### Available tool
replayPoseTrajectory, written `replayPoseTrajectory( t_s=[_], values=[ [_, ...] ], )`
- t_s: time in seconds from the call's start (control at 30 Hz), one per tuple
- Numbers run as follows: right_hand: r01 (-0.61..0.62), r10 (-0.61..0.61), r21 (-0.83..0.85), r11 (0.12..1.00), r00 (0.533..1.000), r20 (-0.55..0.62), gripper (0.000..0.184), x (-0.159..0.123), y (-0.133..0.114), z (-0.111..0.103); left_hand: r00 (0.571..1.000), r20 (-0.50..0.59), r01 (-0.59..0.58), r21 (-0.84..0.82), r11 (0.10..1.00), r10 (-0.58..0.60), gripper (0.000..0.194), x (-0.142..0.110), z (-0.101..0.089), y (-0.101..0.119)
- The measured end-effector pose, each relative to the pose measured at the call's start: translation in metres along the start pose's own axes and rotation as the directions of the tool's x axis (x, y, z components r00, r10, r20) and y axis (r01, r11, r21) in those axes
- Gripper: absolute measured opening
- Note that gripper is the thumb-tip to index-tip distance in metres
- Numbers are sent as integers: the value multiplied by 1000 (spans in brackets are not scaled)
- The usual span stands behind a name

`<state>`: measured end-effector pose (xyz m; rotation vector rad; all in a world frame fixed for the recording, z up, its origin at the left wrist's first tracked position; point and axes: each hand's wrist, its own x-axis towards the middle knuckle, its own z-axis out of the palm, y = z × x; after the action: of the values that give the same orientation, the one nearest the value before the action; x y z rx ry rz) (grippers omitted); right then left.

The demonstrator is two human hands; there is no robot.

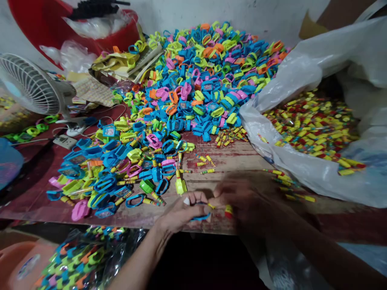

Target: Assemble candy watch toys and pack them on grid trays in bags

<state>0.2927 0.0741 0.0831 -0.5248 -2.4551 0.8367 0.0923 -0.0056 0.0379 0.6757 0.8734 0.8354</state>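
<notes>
My left hand [187, 211] is closed around a blue plastic toy watch [201, 218] just above the table's near edge, its fingers covering most of it. Close against it, my right hand [242, 197] is smeared by motion, with its fingertips at the left fingers. A small yellow-and-red tube [229, 211] sticks out from under the right hand and seems held in it. Beyond the left hand lies a yellow-green toy watch [180, 186] with a tube standing out of it. Several loose tubes [207, 160] rest on the wood ahead of the hands.
A large heap of coloured toy watches [208, 86] covers the back; a smaller mixed pile [105, 177] is at left. On the right, a white plastic sack [305, 167] holds many yellow-and-red tubes. A fan [30, 84] stands far left. Below the edge is a filled bag [72, 262].
</notes>
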Motion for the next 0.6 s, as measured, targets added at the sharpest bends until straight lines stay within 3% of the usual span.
replayPoseTrajectory(
  t_s=[0.1,0.2,0.27,0.33,0.4,0.47,0.5,0.53,0.6],
  values=[
    [116,-118,21,993,977,177,21,-16,8,15,994,3,105,-17,994,-105,38,-1,1,-24],
    [53,-55,16,998,975,214,22,-22,10,30,993,-32,114,26,993,-113,36,-8,-2,-33],
    [2,-8,33,999,983,185,24,-19,9,39,995,-101,39,221,974,-16,33,-15,-9,-22],
    [-11,9,51,999,999,41,31,-9,16,46,960,-216,-34,541,840,178,28,-22,-22,1],
    [-67,68,11,998,979,-194,38,7,34,49,829,-292,-24,833,552,477,27,-25,-39,28],
    [-278,232,-82,957,903,-362,35,28,62,45,628,-226,98,972,212,745,27,-22,-58,48],
    [-415,338,-137,900,859,-385,32,39,77,41,546,-168,192,979,73,821,27,-18,-67,54],
    [-541,441,-187,820,806,-395,29,51,92,36,483,-115,281,959,-30,868,28,-12,-75,57],
    [-663,539,-247,707,731,-418,26,76,117,27,438,-68,417,899,-136,896,33,2,-88,52]
  ],
)
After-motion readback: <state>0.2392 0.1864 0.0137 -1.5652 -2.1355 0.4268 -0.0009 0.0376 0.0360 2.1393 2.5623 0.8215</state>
